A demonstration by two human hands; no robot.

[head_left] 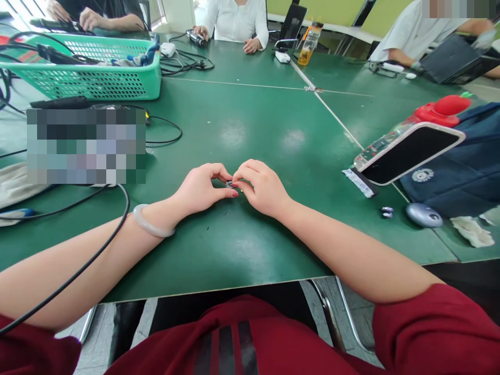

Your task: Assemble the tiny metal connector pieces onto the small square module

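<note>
Over the green table (pixel 234 250), my left hand (pixel 199 191) and my right hand (pixel 263 190) meet at the fingertips. Between them is a small dark shiny piece (pixel 229 184), too small to name, largely covered by fingers. The left thumb and forefinger close around it from the left. My right hand pinches at its right side, thumb and forefinger together. A pale bangle (pixel 150 221) circles my left wrist. Off to the right lie a couple of small dark shiny pieces (pixel 386 212) beside a grey-blue computer mouse (pixel 424 215).
A green basket (pixel 105 83) with cables stands at the far left; a black cable (pixel 117 229) crosses over my left forearm. At right, a phone (pixel 414 153) leans against a red-topped bottle (pixel 441 110) near a dark blue bag (pixel 469 156). Several people sit around the table.
</note>
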